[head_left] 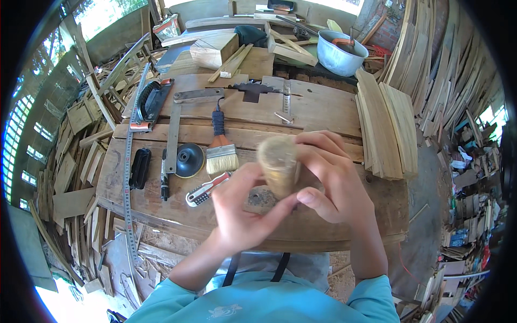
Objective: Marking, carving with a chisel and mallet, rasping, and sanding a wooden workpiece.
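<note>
I see the left hand and the right hand curled, gripping between them a tan, rounded piece. It looks blurred, with paler top and golden-brown side; its material I cannot tell. It is above the worktop, right of the brush.

Printed numerals and graduation marks ran the length of the measuring tape along the workbench's left side, with red among the darker figures. A small white motif stood on the chest of the person's light-blue shirt; any lettering in it was too small to make out.
</note>
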A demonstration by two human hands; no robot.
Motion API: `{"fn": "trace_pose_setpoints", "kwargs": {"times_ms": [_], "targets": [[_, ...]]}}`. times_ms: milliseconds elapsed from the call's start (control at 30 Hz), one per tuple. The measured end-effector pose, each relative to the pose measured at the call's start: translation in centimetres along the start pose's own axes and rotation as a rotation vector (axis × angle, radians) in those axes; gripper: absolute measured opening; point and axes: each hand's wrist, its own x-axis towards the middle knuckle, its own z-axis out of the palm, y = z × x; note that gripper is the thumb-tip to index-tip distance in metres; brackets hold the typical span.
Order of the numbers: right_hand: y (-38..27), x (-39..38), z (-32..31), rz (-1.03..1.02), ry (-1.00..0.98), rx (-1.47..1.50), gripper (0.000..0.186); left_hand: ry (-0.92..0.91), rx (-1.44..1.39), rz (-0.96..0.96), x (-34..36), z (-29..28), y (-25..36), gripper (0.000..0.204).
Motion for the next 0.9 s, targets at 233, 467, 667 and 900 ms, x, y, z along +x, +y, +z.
{"fn": "trace_pose_setpoints", "kwargs": {"times_ms": [233, 467, 667, 900], "targets": [[1.3, -0.9, -2.1, -0.020, 0.030, -0.304, 0.024, 0.244, -0.375, -0.238, 0.2, -3.1, -2.0, 0.030], [1.8, -0.4, -0.7, 0.265, 0.318, -0.356, 0.025, 0.229, -0.573, -0.147, 0.8, -3.2, -1.3, 0.018], [2.6, 0.8, -1.7, 0.513, 0.265, -0.277, 0.035, 0.200, -0.679, -0.233, 3.9, -3.2, -0.7, 0.018], [1.5, 1.2, -4.4, 0.609, -0.133, -0.089, 0.036, -0.054, -1.250, -0.157, 5.5, -7.5, -3.3, 0.027]]}}
